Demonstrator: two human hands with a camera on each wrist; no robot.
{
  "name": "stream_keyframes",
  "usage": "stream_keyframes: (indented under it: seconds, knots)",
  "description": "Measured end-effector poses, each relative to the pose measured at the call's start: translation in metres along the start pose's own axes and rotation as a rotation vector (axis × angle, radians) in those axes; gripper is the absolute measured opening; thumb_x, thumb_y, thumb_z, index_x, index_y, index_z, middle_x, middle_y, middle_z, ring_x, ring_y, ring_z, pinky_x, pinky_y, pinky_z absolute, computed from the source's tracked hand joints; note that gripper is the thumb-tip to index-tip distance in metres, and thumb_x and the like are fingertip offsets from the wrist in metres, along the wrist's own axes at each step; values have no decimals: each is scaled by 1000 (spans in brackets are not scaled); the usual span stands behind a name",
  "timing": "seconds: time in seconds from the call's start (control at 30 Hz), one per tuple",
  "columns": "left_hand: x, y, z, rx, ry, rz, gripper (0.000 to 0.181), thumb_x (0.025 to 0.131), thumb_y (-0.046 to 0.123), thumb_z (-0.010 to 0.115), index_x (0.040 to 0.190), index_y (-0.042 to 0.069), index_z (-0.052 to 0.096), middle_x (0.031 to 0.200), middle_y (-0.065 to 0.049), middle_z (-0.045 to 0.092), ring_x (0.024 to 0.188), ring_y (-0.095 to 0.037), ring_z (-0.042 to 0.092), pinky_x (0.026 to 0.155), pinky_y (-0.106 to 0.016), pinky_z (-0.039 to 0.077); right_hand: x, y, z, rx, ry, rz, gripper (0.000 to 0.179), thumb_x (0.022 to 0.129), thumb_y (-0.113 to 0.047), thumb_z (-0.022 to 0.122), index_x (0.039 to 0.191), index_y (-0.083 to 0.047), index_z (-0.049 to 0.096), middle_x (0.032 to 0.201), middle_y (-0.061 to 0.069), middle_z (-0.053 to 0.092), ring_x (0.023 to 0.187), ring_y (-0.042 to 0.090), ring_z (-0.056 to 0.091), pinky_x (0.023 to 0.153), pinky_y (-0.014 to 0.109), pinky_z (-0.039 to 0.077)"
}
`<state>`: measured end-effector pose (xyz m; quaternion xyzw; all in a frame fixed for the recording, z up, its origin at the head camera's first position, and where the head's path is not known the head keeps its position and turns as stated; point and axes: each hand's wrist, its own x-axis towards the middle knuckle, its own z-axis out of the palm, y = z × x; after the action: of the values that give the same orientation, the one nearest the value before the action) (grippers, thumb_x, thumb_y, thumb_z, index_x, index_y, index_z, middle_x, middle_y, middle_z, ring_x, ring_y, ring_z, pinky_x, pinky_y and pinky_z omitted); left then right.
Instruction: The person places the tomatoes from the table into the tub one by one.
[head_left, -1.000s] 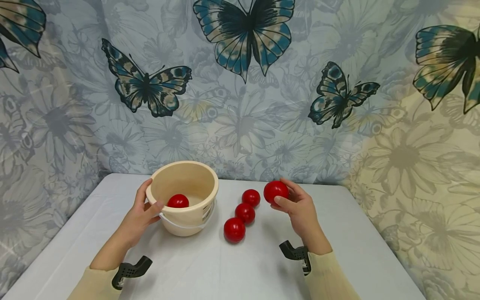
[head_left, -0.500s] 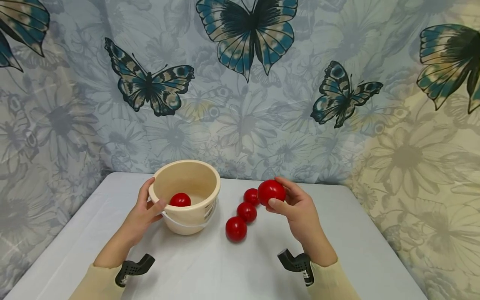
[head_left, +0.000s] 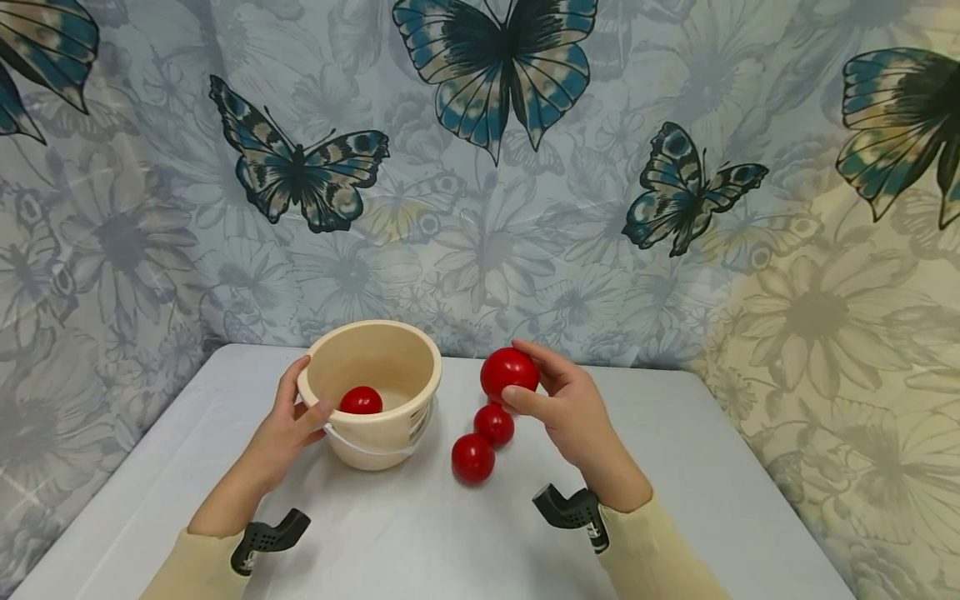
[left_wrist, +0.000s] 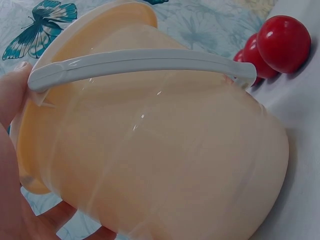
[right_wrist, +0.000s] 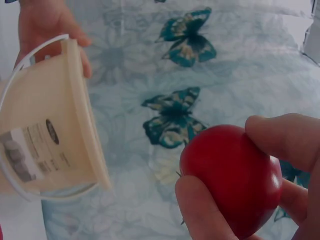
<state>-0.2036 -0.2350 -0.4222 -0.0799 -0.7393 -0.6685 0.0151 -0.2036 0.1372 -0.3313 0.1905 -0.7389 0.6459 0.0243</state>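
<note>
Left hand (head_left: pixel 283 427): grips the rim of the cream bucket (head_left: pixel 367 429), thumb on the near side
Bucket: just right of that hand, white handle (head_left: pixel 367 452) hanging down its front
Inner ball (head_left: pixel 362 401): red, in the bucket, right of the left thumb
Right hand (head_left: pixel 567 408): pinches the held ball (head_left: pixel 506 372), also red, above the white table (head_left: pixel 390 533)
Front ball (head_left: pixel 472 458) and middle ball (head_left: pixel 494 425): red, on the table between the hands, nearer the right
Beyond both hands: butterfly backdrop (head_left: pixel 480 258)

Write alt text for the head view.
A person's right hand holds a red ball while the left hand grips a cream bucket with another ball inside. More red balls lie beside it on a white table.
</note>
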Motion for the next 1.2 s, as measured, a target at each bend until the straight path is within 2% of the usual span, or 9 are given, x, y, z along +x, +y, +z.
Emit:
stream_keyframes:
  seconds: [0.1, 0.33, 0.57, 0.77, 1.0, 1.2]
  knots:
    - [0, 0, 0, 2, 0, 3, 83, 103, 25, 57, 159, 27, -4, 164, -11, -3, 141, -47, 25, 100, -66, 35, 7, -4, 9, -11, -30, -5, 58, 89, -17, 76, 143, -17, 55, 131, 7, 59, 126, 26, 50, 81, 43, 57]
    - [1, 0, 0, 9, 3, 10, 83, 103, 25, 57, 159, 27, -4, 164, -12, -3, 141, -47, 25, 100, -66, 35, 33, -8, 36, -6, -89, 43, 54, 88, -16, 77, 139, -22, 58, 124, 6, 62, 109, 29, 62, 76, 42, 58]
    - [-1, 2, 1, 24, 6, -4, 83, 103, 27, 57, 159, 27, -5, 164, -12, -4, 141, -47, 25, 101, -66, 35, 62, -7, 65, 17, -100, 94, 54, 88, -12, 76, 139, -20, 59, 126, 8, 60, 110, 28, 61, 74, 41, 59]
    - [-2, 2, 1, 18, 0, -2, 83, 103, 26, 56, 159, 27, -5, 164, -12, -4, 141, -46, 25, 101, -66, 35, 81, 4, 82, 23, -85, 116, 56, 87, -11, 78, 139, -19, 59, 126, 7, 58, 109, 28, 61, 73, 39, 59]
    - [-1, 1, 0, 10, -5, 5, 82, 103, 25, 55, 159, 28, -5, 164, -12, -4, 141, -46, 26, 101, -66, 35, 92, 21, 98, 38, -97, 119, 56, 87, -9, 79, 139, -18, 60, 125, 5, 59, 110, 27, 61, 72, 38, 59]
    - [-1, 1, 0, 10, -7, 13, 82, 103, 24, 55, 159, 27, -4, 164, -12, -4, 141, -47, 25, 101, -66, 35, 94, 26, 103, -25, -81, 105, 57, 87, -11, 79, 139, -20, 59, 123, 3, 60, 111, 26, 59, 71, 35, 59]
